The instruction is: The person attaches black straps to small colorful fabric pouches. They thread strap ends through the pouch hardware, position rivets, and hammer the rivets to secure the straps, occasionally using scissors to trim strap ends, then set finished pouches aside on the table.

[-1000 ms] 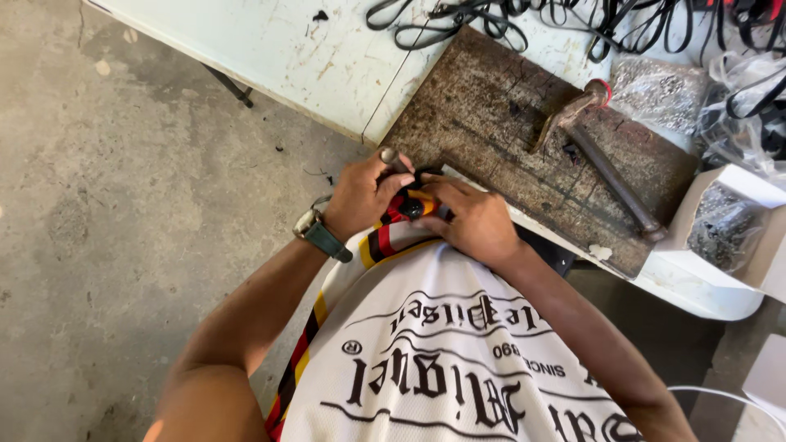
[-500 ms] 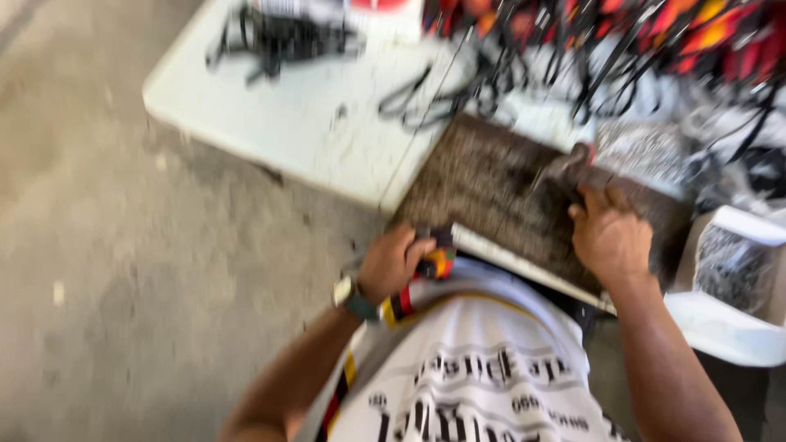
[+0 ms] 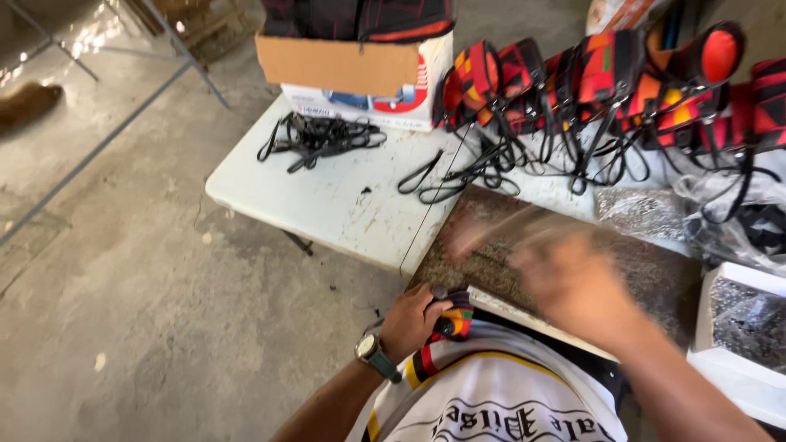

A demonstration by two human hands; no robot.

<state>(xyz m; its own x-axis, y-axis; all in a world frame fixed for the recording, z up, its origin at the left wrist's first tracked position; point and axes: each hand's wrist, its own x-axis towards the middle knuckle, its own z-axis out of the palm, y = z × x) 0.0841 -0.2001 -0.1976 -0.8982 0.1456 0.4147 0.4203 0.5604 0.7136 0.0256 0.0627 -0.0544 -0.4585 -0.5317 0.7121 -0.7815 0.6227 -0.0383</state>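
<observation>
Our left hand [image 3: 413, 321] pinches strap piece [image 3: 455, 317] at slab [image 3: 655, 274] edge, grip pressed together, keeping it steady on hard surface. Our right hand [image 3: 573, 286] blurred above slab; grip: cannot tell. Finished bags [image 3: 606, 78] lined along worktop [image 3: 327, 205] rear, out of way.

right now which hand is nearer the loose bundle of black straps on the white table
Left. The left hand grips a colourful patterned piece at the table's near edge, below the black straps; the blurred right hand is farther right.
</observation>
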